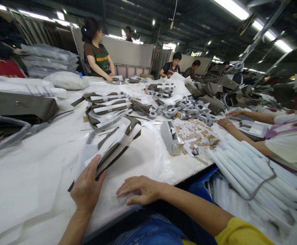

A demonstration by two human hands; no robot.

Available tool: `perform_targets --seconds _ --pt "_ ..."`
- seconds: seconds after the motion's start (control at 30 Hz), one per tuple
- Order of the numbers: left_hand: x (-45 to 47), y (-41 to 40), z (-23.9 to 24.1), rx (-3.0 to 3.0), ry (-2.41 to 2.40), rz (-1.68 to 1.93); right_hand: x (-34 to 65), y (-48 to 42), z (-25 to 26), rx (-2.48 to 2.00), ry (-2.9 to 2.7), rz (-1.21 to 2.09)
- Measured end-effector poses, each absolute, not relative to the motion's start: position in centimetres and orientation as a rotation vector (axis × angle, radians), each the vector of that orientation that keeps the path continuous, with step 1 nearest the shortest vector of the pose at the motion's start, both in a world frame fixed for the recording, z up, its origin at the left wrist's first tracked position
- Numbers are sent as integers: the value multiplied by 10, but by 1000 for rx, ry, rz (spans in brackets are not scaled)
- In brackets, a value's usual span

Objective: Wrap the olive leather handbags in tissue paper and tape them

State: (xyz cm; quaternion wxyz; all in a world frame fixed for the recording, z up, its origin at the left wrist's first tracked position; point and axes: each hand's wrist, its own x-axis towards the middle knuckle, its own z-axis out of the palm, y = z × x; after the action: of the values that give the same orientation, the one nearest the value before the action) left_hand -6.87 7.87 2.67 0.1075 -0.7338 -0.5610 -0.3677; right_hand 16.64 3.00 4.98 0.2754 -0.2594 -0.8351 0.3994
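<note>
A red item (4, 68) and a stack of clear-wrapped packs (51, 59) sit at the upper left of the frame; below them, at the left edge, a dark olive bag (20, 105) lies on the white worktop (46, 173), with a puffy white sack (66, 81) behind it. At lower left of centre, the left hand (87, 185) has its grip closed around the lower end of a wrapped bundle (122, 139), olive strips with white padding, which slants up to the right toward the middle of the frame. Beyond it lie similar bundles (111, 102), and a co-worker in a green apron (97, 58) reaches down to the worktop's far side at upper left of centre. Right of the left hand, at bottom centre, the right hand (142, 190) has a wide, loose grip, palm down near the worktop's front edge; whether it touches the surface I cannot tell. A grey tape dispenser (172, 139) stands just right of the held bundle, beside paper and cardboard scraps (196, 132), with wrapped rings (189, 110) heaped behind and dark bags (214, 90) farther back. At lower right, long white rolls (255, 170) lie in front of a co-worker in a purple-trimmed apron (288, 146).
</note>
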Motion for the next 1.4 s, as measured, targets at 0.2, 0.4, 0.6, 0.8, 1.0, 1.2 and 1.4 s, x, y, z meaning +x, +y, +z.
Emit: perform_targets --seconds 0.2,0.4,0.6,0.8,1.0,1.2,1.4 --pt "-68 79 26 -2147 -1643 -1118 238 6 61 -1533 -1967 380" --pt "-68 79 27 -2180 -1634 -1116 289 6 56 -1834 -2271 334" --pt "-68 79 29 -2156 -1623 -1129 249 44 66 -1379 -2028 383" --pt "-70 79 29 -2162 -1619 -1145 213 96 36 -1199 -1898 628" --pt "-70 80 26 -2148 -1608 -1145 216 109 34 -1515 -1843 510" --pt "-69 80 27 -2132 -1583 -1128 182 74 23 -1624 -2104 368" --pt "-70 80 28 -2112 -1564 -1102 181 101 24 -1534 -2100 575"
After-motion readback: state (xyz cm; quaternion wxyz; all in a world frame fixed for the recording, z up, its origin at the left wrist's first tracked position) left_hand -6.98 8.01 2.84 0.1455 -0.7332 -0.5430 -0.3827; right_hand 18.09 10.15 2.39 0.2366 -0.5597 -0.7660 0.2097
